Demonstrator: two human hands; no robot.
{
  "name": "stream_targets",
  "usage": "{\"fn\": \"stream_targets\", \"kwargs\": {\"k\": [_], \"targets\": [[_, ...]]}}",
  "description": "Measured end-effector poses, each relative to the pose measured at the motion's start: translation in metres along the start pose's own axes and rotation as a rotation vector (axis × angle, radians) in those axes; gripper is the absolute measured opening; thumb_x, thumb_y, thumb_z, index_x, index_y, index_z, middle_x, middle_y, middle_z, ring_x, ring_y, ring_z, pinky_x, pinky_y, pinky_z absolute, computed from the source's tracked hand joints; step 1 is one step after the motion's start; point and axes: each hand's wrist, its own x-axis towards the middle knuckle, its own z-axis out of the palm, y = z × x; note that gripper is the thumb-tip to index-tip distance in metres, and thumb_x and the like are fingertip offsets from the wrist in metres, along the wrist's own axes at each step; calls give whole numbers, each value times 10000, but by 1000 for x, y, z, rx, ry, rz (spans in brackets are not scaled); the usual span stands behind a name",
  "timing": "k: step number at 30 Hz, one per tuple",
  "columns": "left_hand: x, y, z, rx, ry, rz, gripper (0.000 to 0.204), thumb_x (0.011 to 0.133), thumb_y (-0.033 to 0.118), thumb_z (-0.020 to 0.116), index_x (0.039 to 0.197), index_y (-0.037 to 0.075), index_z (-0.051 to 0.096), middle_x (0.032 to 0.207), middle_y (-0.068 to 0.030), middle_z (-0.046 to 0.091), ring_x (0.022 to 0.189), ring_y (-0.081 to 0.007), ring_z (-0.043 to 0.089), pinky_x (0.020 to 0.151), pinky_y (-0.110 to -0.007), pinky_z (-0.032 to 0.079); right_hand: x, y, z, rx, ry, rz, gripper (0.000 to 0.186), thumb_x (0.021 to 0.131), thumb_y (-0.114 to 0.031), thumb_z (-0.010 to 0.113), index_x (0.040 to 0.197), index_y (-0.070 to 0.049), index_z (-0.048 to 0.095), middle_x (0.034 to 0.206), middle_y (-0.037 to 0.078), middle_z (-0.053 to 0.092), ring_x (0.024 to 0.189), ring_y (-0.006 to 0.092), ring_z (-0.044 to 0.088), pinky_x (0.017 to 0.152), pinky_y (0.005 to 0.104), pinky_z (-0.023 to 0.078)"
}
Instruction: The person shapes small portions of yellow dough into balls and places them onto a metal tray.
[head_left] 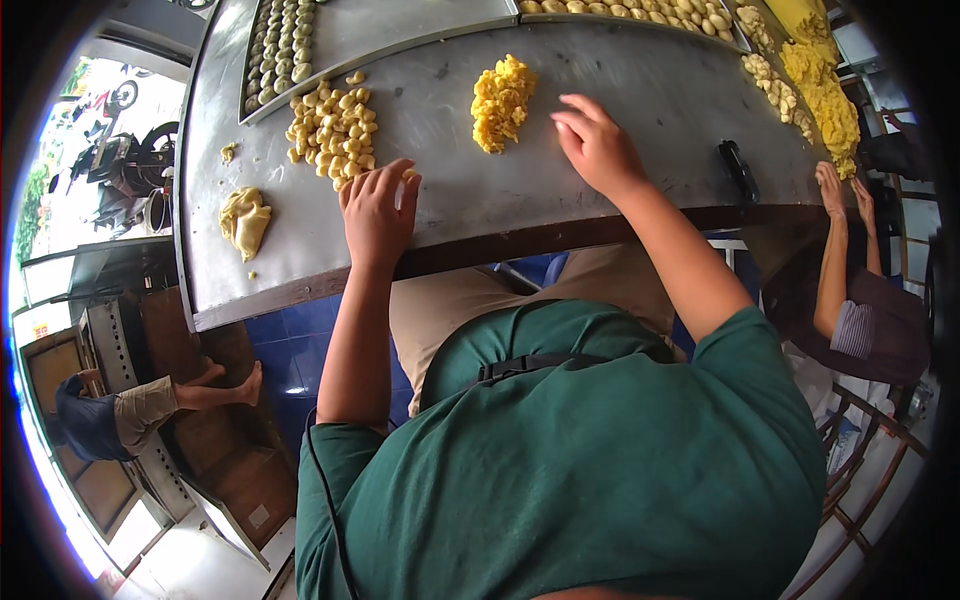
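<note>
At the near edge of a heap of small pale dough pieces (332,130), my left hand (376,218) reaches over the metal table. A small dough piece (408,174) shows between its thumb and index fingertip, partly hidden by the fingers. My right hand (603,155) hovers over the table to the right of a crumbly yellow filling mound (503,104). Its fingers are stretched out and apart, holding nothing and not touching the mound. A larger lump of smooth dough (244,222) lies at the left, near the table's edge.
Trays of shaped balls, one tray (243,110) at far left and another (620,20) at far right, line the back. A black object (738,172) lies at right. Beyond it, a co-worker's hands (832,190) are beside a long yellow filling pile (825,100).
</note>
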Motion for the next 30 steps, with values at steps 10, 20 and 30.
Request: {"fn": "stream_targets", "kwargs": {"k": [10, 20, 30], "targets": [[1, 6, -4, 20, -47, 81, 257, 924, 291, 766, 1126, 137, 728, 1092, -70, 738, 1102, -285, 678, 1015, -422, 477, 7, -44, 22, 22, 52, -64, 311, 945, -79, 628, 1245, -69, 709, 1248, 113, 710, 1175, 302, 669, 994, 398, 557], [1, 1, -3, -48, -4, 135, 160, 923, 186, 748, 1082, 174, 730, 1112, 3, 775, 1202, -217, 682, 1142, -470, 390, -15, -45, -6, 64, -188, 26, 321, 962, -136, 638, 1278, -109, 686, 1252, 119, 676, 1214, 323, 636, 973, 411, 567], [8, -2, -19, 51, -85, 182, 215, 972, 339, 703, 982, 144, 793, 1116, -1, 770, 1245, -245, 631, 1096, -454, 392, 4, 3, 5, -19, 5, 132, 503, 904, -281, 773, 1362, -115, 648, 1212, 120, 696, 1083, 346, 647, 973, 460, 520]]}}
